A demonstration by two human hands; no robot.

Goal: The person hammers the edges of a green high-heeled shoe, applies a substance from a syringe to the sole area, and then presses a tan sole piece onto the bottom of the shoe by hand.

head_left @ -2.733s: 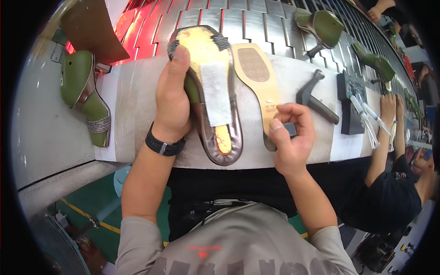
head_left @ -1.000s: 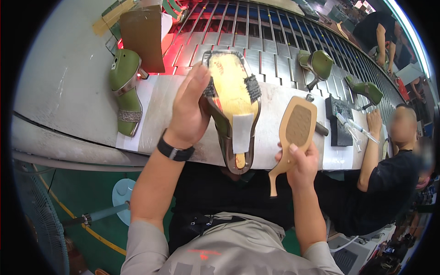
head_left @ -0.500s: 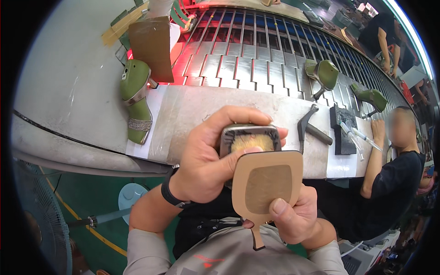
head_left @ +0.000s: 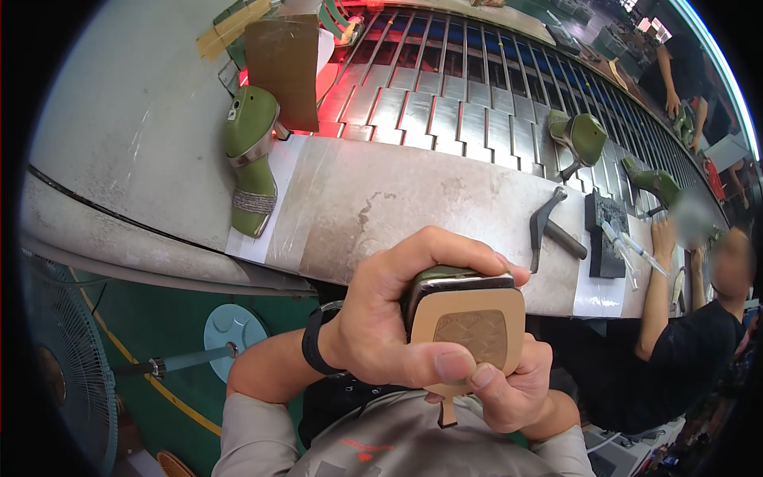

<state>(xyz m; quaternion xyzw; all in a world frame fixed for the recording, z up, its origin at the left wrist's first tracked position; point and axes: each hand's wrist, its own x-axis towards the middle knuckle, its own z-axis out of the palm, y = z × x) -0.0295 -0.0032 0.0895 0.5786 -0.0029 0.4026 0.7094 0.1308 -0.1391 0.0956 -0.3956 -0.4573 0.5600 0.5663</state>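
My left hand [head_left: 389, 314] is wrapped round a green shoe on its form [head_left: 461, 278], toe end upward, most of it hidden by the sole and my fingers. A tan shoe sole [head_left: 470, 324] with a darker patterned patch lies against the shoe's underside, its front edge near the shoe's toe edge. My left thumb rests across the sole's face. Pinched in my right hand [head_left: 520, 389] is the sole's lower right side, with the thumb on its face close to my left thumb tip. The sole's narrow tail [head_left: 448, 412] hangs below.
Another green shoe [head_left: 253, 163] lies on the bench [head_left: 342, 199] at the left, beside a brown board [head_left: 282, 71]. A hammer [head_left: 552, 226], a black block [head_left: 606, 234] and thin brushes lie to the right. Beyond runs a slatted conveyor [head_left: 445, 99] carrying green shoes. A co-worker [head_left: 675, 318] sits at the right.
The sole has come up against the shoe's underside, covering the yellowish bottom that showed before. My left thumb has moved from behind the sole onto its face. The view has shifted slightly.
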